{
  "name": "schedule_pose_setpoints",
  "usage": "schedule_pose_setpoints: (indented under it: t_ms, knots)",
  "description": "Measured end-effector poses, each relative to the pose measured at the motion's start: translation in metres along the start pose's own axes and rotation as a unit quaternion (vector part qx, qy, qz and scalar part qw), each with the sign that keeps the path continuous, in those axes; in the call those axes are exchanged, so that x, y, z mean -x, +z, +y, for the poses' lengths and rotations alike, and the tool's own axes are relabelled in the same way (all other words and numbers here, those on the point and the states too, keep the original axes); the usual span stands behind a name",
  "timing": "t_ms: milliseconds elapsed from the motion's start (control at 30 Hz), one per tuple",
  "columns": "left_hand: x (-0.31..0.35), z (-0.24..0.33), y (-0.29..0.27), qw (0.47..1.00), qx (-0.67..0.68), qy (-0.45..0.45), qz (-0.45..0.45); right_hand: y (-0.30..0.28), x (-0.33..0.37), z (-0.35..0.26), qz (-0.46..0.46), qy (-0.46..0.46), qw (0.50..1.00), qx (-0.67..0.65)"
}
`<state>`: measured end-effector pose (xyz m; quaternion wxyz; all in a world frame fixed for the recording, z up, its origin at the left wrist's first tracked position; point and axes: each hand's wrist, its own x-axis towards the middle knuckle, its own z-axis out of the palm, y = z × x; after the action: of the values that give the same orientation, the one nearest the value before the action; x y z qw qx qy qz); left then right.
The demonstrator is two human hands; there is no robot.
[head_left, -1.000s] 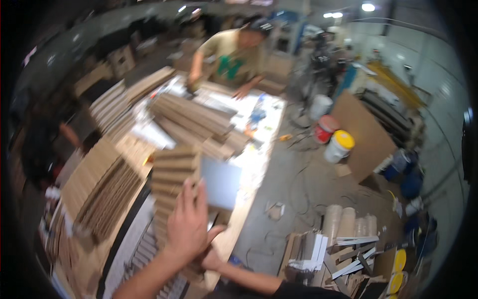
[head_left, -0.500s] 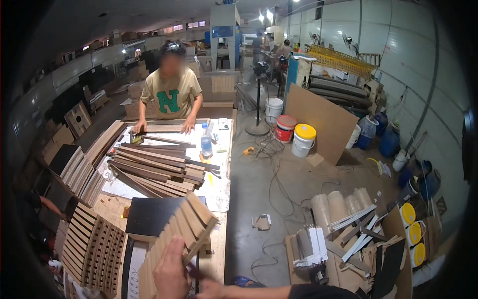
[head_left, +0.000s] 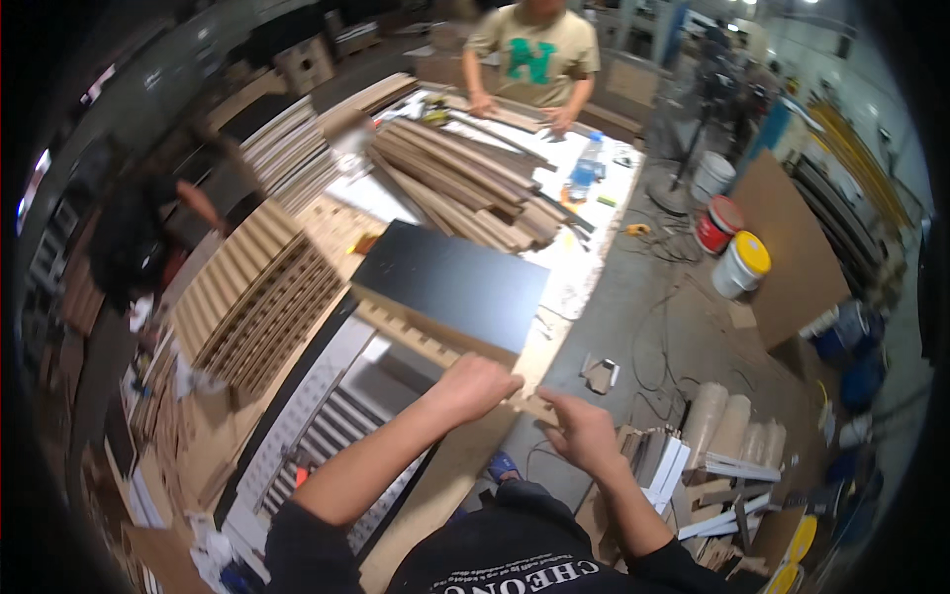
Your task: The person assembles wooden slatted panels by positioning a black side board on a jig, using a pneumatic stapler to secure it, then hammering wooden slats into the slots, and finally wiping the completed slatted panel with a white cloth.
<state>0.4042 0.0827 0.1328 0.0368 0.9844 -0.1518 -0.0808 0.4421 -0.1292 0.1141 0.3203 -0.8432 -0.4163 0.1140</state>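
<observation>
A slatted wooden panel [head_left: 421, 344] is seen edge-on, its notched light-wood edge slanting down to the right along the front of a black-topped block [head_left: 450, 282]. My left hand [head_left: 473, 386] is closed over that edge towards its right part, the fingers curled. At the panel's right end my right hand [head_left: 582, 428] is closed too, thumb and index finger pinching near the corner; its other fingers are partly hidden. Below my left forearm lies a white board frame with dark striped bars [head_left: 336, 426] and a small orange piece [head_left: 302, 478].
Several similar slatted panels [head_left: 262, 297] are stacked at left. Wooden strips [head_left: 465, 178] and a water bottle [head_left: 584, 166] lie on the table's far part, where a person [head_left: 539, 64] stands. Buckets [head_left: 742, 262] and offcuts [head_left: 727, 495] are on the floor at right. Another person [head_left: 139, 238] is at far left.
The slatted panel has turned from face-up and tilted to edge-on beside the black-topped block. My right hand has come up to the panel's end. The view has swung down and left.
</observation>
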Motion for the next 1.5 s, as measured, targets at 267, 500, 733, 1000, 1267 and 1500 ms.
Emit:
schedule_pose_setpoints:
  t_ms: [267,500,733,1000,1267,1500]
  knots:
    - [0.026,-0.002,0.026,0.967,0.082,-0.165,0.178,0.035,-0.034,0.038,-0.011,0.006,0.993,-0.116]
    - [0.182,0.014,0.071,0.76,0.223,-0.417,0.445,0.003,-0.084,-0.022,-0.112,0.037,0.982,0.145]
    - [0.349,0.079,0.205,0.582,0.125,-0.76,0.259,0.064,-0.136,-0.073,-0.083,-0.128,0.976,0.156]
    - [0.333,0.056,0.186,0.566,0.266,-0.662,0.413,0.1,-0.182,-0.116,-0.11,-0.171,0.969,0.142]
    - [0.248,-0.02,0.016,0.559,0.494,-0.536,0.395,0.116,-0.204,-0.104,-0.098,-0.236,0.96,0.112]
    - [0.196,-0.069,-0.019,0.795,0.25,-0.472,0.289,0.111,-0.209,-0.119,-0.116,-0.156,0.975,0.105]
